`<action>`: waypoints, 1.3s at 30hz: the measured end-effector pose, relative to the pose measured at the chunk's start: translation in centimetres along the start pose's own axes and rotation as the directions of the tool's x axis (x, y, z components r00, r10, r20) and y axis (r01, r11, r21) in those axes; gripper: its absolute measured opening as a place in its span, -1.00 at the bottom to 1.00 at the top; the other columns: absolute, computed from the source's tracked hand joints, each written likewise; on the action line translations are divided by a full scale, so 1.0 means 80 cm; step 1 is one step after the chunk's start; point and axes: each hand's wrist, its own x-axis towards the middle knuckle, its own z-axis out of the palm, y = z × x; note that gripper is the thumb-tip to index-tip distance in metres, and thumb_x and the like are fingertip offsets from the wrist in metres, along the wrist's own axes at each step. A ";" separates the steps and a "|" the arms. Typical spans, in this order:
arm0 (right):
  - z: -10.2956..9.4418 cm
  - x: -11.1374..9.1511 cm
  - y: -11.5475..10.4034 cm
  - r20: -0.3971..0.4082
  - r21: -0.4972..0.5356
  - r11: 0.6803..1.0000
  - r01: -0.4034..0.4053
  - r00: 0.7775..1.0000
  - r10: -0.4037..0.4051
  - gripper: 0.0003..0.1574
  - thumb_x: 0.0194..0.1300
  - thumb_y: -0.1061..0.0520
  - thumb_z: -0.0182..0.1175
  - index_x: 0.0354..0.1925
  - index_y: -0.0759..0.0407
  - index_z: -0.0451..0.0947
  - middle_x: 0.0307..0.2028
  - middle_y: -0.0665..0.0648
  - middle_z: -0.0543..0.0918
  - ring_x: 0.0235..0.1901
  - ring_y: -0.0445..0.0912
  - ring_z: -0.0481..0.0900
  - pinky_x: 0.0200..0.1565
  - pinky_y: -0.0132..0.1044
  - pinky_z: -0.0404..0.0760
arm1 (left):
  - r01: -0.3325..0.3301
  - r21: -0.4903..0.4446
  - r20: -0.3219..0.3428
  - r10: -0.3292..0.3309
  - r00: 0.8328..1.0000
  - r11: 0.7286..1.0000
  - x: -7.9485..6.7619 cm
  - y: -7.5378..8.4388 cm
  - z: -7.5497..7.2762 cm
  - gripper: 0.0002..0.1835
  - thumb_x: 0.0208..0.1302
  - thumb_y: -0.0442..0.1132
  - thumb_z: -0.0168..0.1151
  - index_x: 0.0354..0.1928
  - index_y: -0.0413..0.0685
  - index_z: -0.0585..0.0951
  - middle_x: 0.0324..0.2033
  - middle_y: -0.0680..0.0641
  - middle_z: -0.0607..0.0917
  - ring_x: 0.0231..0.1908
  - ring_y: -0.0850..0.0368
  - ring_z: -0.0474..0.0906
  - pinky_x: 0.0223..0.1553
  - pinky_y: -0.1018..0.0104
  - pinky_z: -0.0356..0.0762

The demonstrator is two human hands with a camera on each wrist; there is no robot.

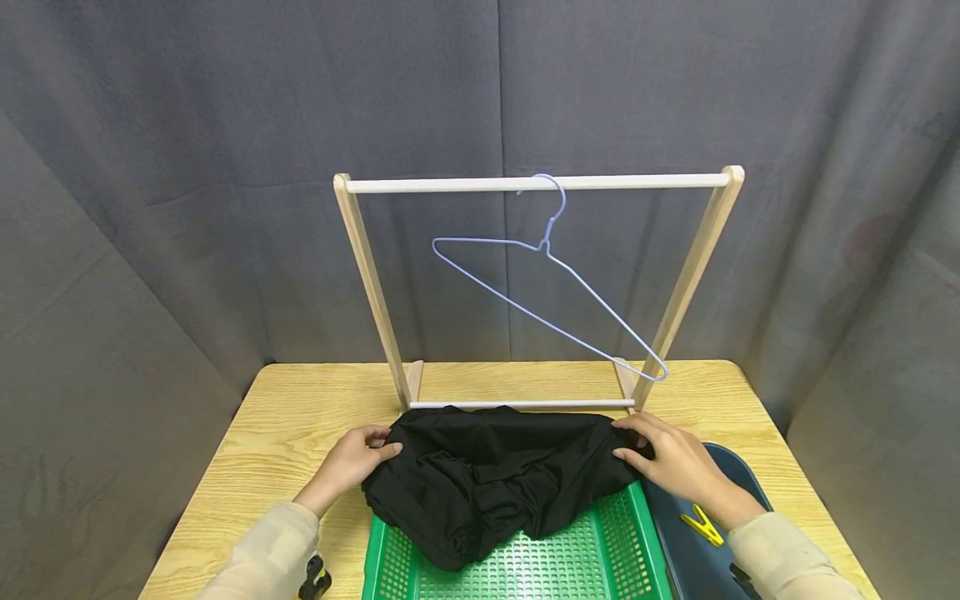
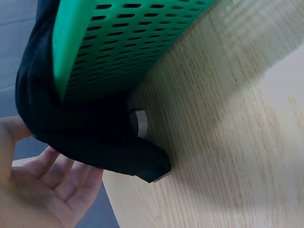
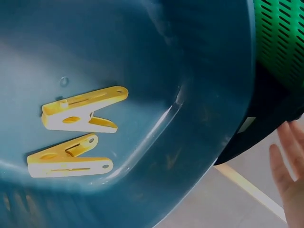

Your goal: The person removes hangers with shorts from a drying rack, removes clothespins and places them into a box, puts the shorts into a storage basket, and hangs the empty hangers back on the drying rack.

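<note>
A crumpled black cloth garment (image 1: pixel 495 475) stretches across the far part of a green perforated basket (image 1: pixel 651 533). At its left end my left hand (image 1: pixel 352 458) holds the fabric between thumb and fingers; in the left wrist view the garment (image 2: pixel 95 128) folds down over the basket's outer wall, with the fingers beneath it. My right hand (image 1: pixel 671 457) grips the opposite end, thumb nearer me and fingers on the far side. The right wrist view catches only part of the right hand (image 3: pixel 289 166), its fingertips against the dark cloth.
Behind the basket a wooden rack (image 1: pixel 367 283) carries a lavender hanger (image 1: pixel 551 250) on its top bar. A dark blue basin (image 3: pixel 204 118) at the right holds two yellow clothespins (image 3: pixel 78 111). A small black-and-yellow object (image 1: pixel 315 577) lies by the left sleeve.
</note>
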 end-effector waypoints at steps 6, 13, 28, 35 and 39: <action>0.007 0.003 0.000 0.030 0.006 0.999 -0.042 0.999 0.041 -0.46 0.15 -0.15 0.28 0.07 0.00 0.51 -0.04 0.05 0.55 -0.49 -0.29 0.40 -0.51 -0.39 0.35 | 0.027 -0.003 -0.006 -0.027 1.000 1.000 -0.003 -0.002 -0.001 -0.55 0.25 -0.08 0.19 0.04 -0.29 0.53 -0.12 -0.17 0.61 -0.09 -0.07 0.53 -0.04 0.03 0.44; 0.013 0.008 -0.004 0.004 0.008 0.997 -0.072 0.997 0.072 -0.59 0.20 -0.04 0.26 -0.01 0.05 0.56 0.01 0.15 0.57 -0.25 -0.07 0.58 -0.32 -0.14 0.52 | 0.010 0.032 -0.051 -0.008 0.999 0.999 -0.002 -0.006 -0.002 -0.64 0.24 -0.07 0.21 -0.13 -0.25 0.61 -0.24 -0.11 0.64 -0.23 0.03 0.55 -0.17 0.09 0.49; 0.015 0.024 -0.004 -0.078 0.007 0.997 -0.077 0.994 0.077 -0.88 0.16 0.15 0.30 -0.41 -0.02 0.52 -0.47 -0.10 0.56 -0.54 -0.20 0.48 -0.52 -0.26 0.40 | -0.017 0.058 -0.083 0.022 0.996 0.998 -0.002 -0.002 -0.005 -0.82 0.30 -0.18 0.14 -0.27 -0.18 0.55 -0.42 -0.03 0.56 -0.45 0.11 0.39 -0.41 0.27 0.32; 0.012 0.030 -0.004 -0.106 -0.029 0.999 -0.039 0.994 0.036 -0.84 0.18 0.19 0.27 -0.40 -0.02 0.47 -0.51 -0.10 0.53 -0.62 -0.21 0.38 -0.60 -0.29 0.31 | -0.028 0.112 -0.128 0.042 0.991 0.993 -0.004 0.008 -0.009 -0.77 0.35 -0.15 0.06 -0.12 -0.15 0.54 -0.23 -0.07 0.61 -0.26 0.03 0.51 -0.22 0.07 0.42; 0.008 0.032 -0.011 -0.150 -0.032 0.999 -0.016 0.989 0.011 -0.83 0.19 0.20 0.25 -0.37 -0.04 0.45 -0.49 -0.10 0.53 -0.63 -0.21 0.37 -0.62 -0.31 0.30 | -0.058 0.105 -0.152 0.074 0.986 0.993 -0.005 0.019 -0.012 -0.78 0.37 -0.14 0.04 -0.12 -0.11 0.53 -0.21 -0.08 0.62 -0.28 0.03 0.52 -0.23 0.06 0.42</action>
